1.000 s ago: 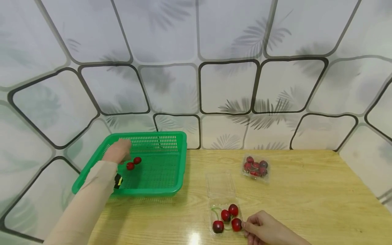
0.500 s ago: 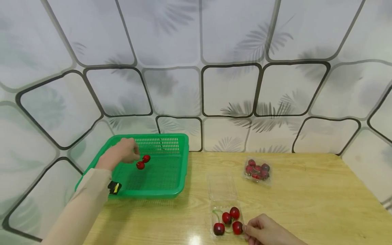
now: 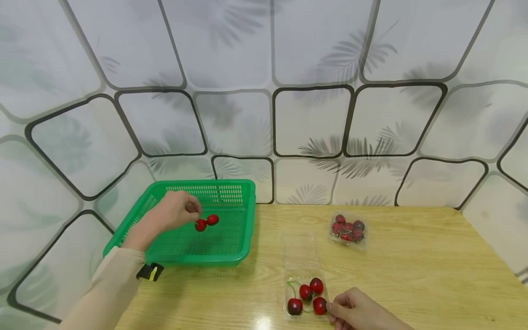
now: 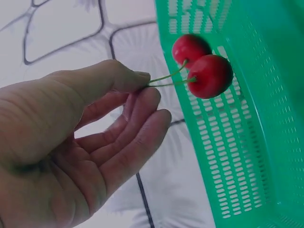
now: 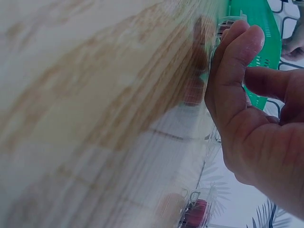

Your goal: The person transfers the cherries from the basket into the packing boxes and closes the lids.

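My left hand (image 3: 175, 211) pinches the thin green stems (image 4: 168, 79) of two red cherries (image 4: 211, 76) between thumb and fingertips. The pair hangs over the green basket (image 3: 248, 224), just past the fingertips. At the front, a clear plastic box (image 3: 300, 251) lies with its lid folded back. Several dark red cherries (image 3: 305, 292) sit in its lower half, one with a visible curved green stem. My right hand (image 3: 358, 310) holds the box's right edge with thumb and curled fingers, right beside a cherry. The box is mostly hidden behind the fingers in the right wrist view.
A second clear box (image 3: 361, 243), filled with cherries, stands farther back on the wooden table (image 3: 425, 266). A patterned wall (image 3: 309, 119) rises directly behind the table and basket. A black wrist strap (image 3: 150, 272) sits on the left forearm.
My left hand has moved right across the basket, carrying the cherry pair by its stems. The right hand stays at the box's edge. The head view has shifted slightly.
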{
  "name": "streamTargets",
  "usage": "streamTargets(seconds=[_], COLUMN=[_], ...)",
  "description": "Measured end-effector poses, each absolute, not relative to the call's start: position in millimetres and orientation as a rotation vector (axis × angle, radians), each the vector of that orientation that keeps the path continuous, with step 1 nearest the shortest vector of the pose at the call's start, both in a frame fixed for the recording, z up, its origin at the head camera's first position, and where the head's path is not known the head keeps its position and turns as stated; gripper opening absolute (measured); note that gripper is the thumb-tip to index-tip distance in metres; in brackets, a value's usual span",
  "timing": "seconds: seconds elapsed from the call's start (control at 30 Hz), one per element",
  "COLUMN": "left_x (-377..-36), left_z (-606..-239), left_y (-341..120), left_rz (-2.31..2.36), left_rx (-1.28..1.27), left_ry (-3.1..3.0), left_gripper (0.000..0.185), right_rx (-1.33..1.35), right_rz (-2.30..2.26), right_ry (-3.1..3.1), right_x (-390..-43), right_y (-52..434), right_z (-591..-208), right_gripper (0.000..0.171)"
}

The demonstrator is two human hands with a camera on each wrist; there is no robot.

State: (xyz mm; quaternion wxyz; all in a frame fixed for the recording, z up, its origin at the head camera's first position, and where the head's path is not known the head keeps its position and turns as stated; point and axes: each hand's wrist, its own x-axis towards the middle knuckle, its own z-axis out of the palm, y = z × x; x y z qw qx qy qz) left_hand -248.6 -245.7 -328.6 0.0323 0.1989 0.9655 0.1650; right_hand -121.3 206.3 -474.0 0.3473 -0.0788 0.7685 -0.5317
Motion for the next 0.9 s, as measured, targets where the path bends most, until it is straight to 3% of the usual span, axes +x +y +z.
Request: streamTargets(seconds=[0.43,0.9], left_x=[-211,-189], left_z=[-330,-339], left_y=[-217,-188], left_rz=[0.705,0.94], left_rx=[0.645,0.887], left_ry=[3.041,3.04], left_gripper=[0.006,0.003], right_rx=[-0.219,-0.209], right_rz=[-1.39,-1.418], right_ry=[1.989,1.961], right_x=[-120,-119], right_y=[206,205], right_z=[-475,-474], right_gripper=[0.031,0.03])
